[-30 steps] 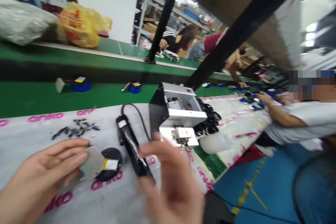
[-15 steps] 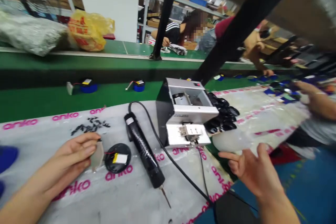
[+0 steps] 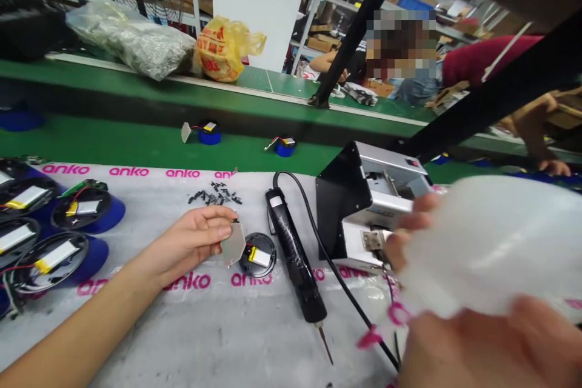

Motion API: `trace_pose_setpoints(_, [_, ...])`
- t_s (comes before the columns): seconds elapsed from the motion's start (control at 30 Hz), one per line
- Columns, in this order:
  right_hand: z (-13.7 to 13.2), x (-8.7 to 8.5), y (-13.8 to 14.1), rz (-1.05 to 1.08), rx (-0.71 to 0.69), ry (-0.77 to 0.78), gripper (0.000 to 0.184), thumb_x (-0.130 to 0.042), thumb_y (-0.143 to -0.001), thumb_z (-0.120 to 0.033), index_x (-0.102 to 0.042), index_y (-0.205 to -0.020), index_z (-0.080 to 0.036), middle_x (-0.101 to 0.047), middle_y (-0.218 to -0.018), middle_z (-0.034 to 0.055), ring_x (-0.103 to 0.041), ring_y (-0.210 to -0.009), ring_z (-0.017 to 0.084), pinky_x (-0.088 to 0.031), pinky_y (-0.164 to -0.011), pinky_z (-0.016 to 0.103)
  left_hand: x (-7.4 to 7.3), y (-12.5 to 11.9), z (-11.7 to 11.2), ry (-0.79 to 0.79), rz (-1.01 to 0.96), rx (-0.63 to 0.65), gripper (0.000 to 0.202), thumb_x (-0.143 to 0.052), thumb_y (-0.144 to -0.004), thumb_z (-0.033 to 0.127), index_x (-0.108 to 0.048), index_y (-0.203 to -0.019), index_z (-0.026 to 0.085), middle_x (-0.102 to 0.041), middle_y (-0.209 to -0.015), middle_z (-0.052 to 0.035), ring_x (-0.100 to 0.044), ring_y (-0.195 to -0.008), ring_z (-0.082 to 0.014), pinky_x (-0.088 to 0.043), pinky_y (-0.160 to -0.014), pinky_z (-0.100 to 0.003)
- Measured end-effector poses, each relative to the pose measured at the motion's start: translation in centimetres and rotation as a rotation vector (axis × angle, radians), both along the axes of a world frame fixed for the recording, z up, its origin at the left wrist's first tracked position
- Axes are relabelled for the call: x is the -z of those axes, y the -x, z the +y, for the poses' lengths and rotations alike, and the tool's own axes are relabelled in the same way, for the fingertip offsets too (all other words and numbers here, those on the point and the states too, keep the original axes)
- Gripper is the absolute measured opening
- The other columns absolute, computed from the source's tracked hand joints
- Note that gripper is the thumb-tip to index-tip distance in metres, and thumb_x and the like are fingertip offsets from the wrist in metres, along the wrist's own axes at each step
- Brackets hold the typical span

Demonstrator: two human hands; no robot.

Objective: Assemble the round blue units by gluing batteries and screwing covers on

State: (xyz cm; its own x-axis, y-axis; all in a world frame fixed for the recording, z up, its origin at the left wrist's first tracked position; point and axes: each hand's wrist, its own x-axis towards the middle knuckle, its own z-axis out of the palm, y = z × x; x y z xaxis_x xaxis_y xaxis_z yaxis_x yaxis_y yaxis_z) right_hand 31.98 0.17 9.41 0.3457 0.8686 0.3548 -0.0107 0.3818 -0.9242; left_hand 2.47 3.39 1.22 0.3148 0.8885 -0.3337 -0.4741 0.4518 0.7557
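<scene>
My left hand (image 3: 197, 236) rests on the plastic-covered bench and pinches a small silvery plate (image 3: 233, 244), wired to a round black part (image 3: 258, 254) with a yellow-edged battery in it. My right hand (image 3: 459, 333) is close to the camera at the lower right, closed on a translucent white plastic bag (image 3: 495, 242) that it holds up. A black electric screwdriver (image 3: 294, 257) lies on the bench between my hands, tip toward me.
A silver and black screw feeder (image 3: 368, 206) stands behind the bag. Loose black screws (image 3: 216, 196) lie near my left hand. Several round blue-based parts (image 3: 54, 224) sit at the left. Two more (image 3: 209, 132) ride the green conveyor. Other people work beyond.
My right hand went out to the right, took hold of the plastic bag and lifted it toward the camera. The view swung left. My left hand kept the plate.
</scene>
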Motion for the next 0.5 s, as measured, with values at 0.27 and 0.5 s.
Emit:
trace_pose_setpoints(0.27, [2.3, 2.3, 7.9, 0.279, -0.038, 0.032, 0.098, -0.09, -0.062, -0.052, -0.04, -0.145, -0.033, -0.061, -0.118, 0.0046, -0.067, -0.1, 0.021, -0.062, -0.086, 0.041, 0.1, 0.0, 0.0, -0.018, -0.059, 0.046, 0.025, -0.09, -0.071, 0.023, -0.074, -0.09, 0.016, -0.071, -0.066, 0.0025, -0.065, -0.057, -0.0085, -0.05, -0.054, -0.014])
trace_pose_setpoints(0.5, [1.7, 3.8, 8.6, 0.072, -0.014, -0.048, 0.06, -0.081, -0.078, -0.041, -0.055, -0.131, -0.031, -0.063, -0.115, 0.0046, -0.069, -0.098, 0.022, -0.063, -0.087, 0.044, 0.4, 0.0, 0.3, -0.016, -0.065, 0.063, 0.024, -0.089, -0.071, 0.022, -0.075, -0.09, 0.016, -0.072, -0.069, 0.0006, -0.065, -0.057, -0.0102, -0.05, -0.052, -0.016])
